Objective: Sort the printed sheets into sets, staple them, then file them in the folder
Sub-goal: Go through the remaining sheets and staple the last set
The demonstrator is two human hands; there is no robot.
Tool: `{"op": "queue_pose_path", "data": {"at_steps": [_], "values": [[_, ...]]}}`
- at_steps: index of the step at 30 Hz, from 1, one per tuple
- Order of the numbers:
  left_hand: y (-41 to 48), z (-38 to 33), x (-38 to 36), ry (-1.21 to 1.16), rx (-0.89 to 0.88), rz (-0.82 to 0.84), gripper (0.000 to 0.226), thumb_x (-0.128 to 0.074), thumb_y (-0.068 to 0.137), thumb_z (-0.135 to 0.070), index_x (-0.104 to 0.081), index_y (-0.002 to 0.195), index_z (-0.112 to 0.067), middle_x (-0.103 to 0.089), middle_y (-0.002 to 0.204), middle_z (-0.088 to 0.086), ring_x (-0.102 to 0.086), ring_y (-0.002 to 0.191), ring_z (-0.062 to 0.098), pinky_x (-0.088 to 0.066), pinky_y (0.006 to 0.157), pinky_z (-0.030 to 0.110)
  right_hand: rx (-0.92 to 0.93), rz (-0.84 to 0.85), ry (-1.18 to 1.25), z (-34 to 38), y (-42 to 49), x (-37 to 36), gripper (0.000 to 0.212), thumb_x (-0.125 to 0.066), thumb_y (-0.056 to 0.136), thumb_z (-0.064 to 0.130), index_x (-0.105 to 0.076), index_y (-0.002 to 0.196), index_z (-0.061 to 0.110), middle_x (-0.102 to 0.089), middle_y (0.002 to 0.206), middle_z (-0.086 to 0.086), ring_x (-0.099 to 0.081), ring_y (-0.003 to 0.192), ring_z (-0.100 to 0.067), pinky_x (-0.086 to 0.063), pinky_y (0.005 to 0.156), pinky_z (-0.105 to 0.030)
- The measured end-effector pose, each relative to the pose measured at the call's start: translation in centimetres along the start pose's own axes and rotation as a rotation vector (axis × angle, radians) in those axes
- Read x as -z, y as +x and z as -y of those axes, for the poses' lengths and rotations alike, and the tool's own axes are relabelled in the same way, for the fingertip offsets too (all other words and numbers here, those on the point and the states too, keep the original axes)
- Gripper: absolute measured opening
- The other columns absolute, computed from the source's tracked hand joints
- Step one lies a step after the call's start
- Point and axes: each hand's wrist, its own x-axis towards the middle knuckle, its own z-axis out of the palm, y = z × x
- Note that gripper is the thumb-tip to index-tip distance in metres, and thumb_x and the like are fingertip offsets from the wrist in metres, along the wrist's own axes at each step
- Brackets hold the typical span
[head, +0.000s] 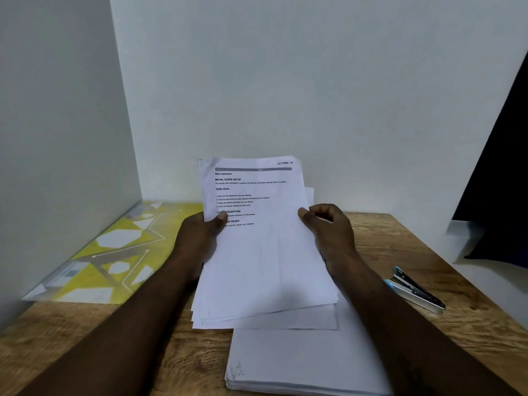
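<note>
- I see both hands raised over the middle of the table (405,241), holding a bundle of printed sheets (265,270) tilted up toward the camera.
- The left hand (198,238) grips the bundle's left edge, with its thumb lying across the printed lines on the top page.
- The right hand (331,228) pinches the right edge, thumb on the front and fingers curled behind.
- The bundle's near edges are fanned and uneven.
- Beneath it and nearer, a pile of paper (303,364) lies flat on the table.
- The yellow patterned folder (114,252) lies on the far left, against the wall (57,138).
- The blue and silver stapler (414,290) lies on the right, well apart from both hands.
</note>
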Motion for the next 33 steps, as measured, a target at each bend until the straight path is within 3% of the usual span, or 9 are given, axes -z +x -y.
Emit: {"op": "queue_pose_path", "data": {"at_steps": [4,7,9,11,13,19,23,28,33], "values": [[0.4,0.1,0.3,-0.041,0.021,-0.006,0.007,-0.069,0.101,-0.014,-0.076,0.101,-0.012,-0.08,0.095,0.001,-0.076,0.077,0.018,-0.058,0.071,0.029,-0.04,0.084,0.036,0.2,-0.3,0.1,0.019,-0.088,0.085,0.033,-0.072,0.087,0.022,-0.065,0.086,0.007,-0.053,0.071,-0.01,-0.04,0.065,-0.027],[0.5,0.0,0.6,-0.064,0.04,-0.008,0.008,-0.068,0.101,-0.016,-0.075,0.101,-0.013,-0.08,0.091,0.0,-0.075,0.081,0.023,-0.057,0.073,0.032,-0.118,0.192,0.123,1.2,-1.0,0.1,0.036,-0.071,0.099,0.044,-0.069,0.075,0.018,-0.065,0.07,0.006,-0.055,0.058,-0.012,-0.045,0.059,-0.023],[0.3,-0.2,0.7,-0.091,0.059,0.017,0.01,-0.066,0.102,-0.017,-0.074,0.104,-0.012,-0.081,0.093,0.002,-0.077,0.079,0.022,-0.059,0.071,0.034,-0.128,0.223,0.166,1.4,-1.0,0.1,0.046,-0.06,0.105,0.05,-0.078,0.085,0.013,-0.079,0.085,0.0,-0.073,0.073,-0.019,-0.057,0.068,-0.028],[0.0,-0.4,0.8,-0.131,0.08,0.06,0.011,-0.063,0.104,-0.016,-0.073,0.107,-0.011,-0.081,0.095,0.003,-0.078,0.077,0.02,-0.06,0.069,0.034,-0.089,0.218,0.201,1.5,-0.9,0.1,0.028,-0.063,0.106,0.031,-0.081,0.096,0.013,-0.081,0.104,-0.008,-0.075,0.095,-0.03,-0.059,0.086,-0.041],[0.0,-0.4,0.7,-0.164,0.103,0.088,0.013,-0.061,0.105,-0.016,-0.073,0.111,-0.012,-0.081,0.099,0.004,-0.079,0.082,0.022,-0.06,0.074,0.037,-0.021,0.21,0.213,1.5,-1.0,0.2,0.016,-0.068,0.099,0.007,-0.08,0.098,0.018,-0.079,0.102,-0.012,-0.072,0.09,-0.031,-0.057,0.085,-0.045],[1.1,0.2,1.5,-0.186,0.16,-0.014,0.016,-0.064,0.103,-0.013,-0.073,0.117,-0.012,-0.078,0.114,0.009,-0.074,0.102,0.032,-0.057,0.096,0.049,0.204,0.081,0.15,1.1,-0.3,0.8,0.027,-0.074,0.093,0.007,-0.073,0.105,0.032,-0.03,0.077,-0.007,-0.031,0.073,-0.027,-0.033,0.07,-0.035],[1.7,0.6,2.0,-0.154,0.185,-0.046,0.016,-0.064,0.103,-0.013,-0.073,0.116,-0.01,-0.078,0.115,0.011,-0.074,0.105,0.034,-0.058,0.093,0.047,0.167,0.082,0.247,1.3,-0.3,1.1,0.038,-0.071,0.096,-0.001,-0.064,0.119,0.027,-0.077,0.092,-0.005,-0.066,0.083,-0.026,-0.052,0.079,-0.039],[1.6,0.8,1.7,-0.102,0.176,-0.015,0.017,-0.064,0.104,-0.013,-0.073,0.117,-0.009,-0.079,0.111,0.011,-0.075,0.102,0.035,-0.057,0.096,0.054,0.143,0.087,0.301,1.4,-0.2,1.1,0.051,-0.076,0.092,-0.003,-0.058,0.133,0.022,-0.08,0.108,-0.012,-0.077,0.097,-0.026,-0.062,0.09,-0.046],[2.0,1.1,1.9,-0.026,0.16,-0.051,0.014,-0.065,0.104,-0.014,-0.074,0.114,-0.014,-0.08,0.11,0.008,-0.075,0.104,0.036,-0.057,0.097,0.058,0.168,0.073,0.303,1.5,-0.4,1.0,0.048,-0.078,0.089,-0.003,-0.062,0.127,0.023,-0.08,0.111,-0.012,-0.076,0.105,-0.034,-0.06,0.097,-0.056]]}}
